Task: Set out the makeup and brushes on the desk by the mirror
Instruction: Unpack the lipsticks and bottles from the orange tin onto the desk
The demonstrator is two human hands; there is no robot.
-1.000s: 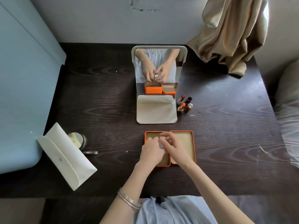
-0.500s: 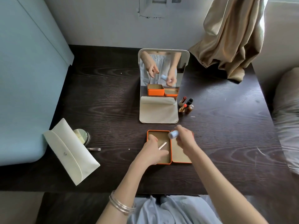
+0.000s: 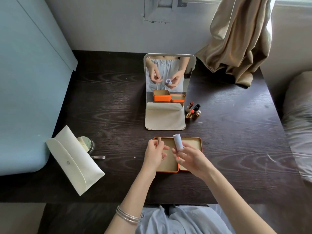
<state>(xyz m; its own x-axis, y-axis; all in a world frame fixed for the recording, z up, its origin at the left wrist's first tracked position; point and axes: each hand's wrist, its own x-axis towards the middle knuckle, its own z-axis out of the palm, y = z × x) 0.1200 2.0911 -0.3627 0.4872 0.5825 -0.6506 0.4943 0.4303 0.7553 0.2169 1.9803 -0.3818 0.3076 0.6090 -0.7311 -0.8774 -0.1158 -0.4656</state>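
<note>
An open orange tin with its lid beside it lies on the dark desk in front of me. Above it, my right hand holds a pale lilac tube upright. My left hand pinches a thin rose-gold stick over the tin's left half. A folding mirror stands behind the tin on its cream base. To the right of the mirror's base stands a cluster of several lipsticks.
A cream pouch lies at the left, with a round compact and a small clear tube beside it. A tan curtain drapes onto the desk's far right corner. A blue cabinet borders the left side.
Both hands have come up out of the tin and moved apart. The right one now holds the lilac tube upright, and the left one has picked up the thin stick.
</note>
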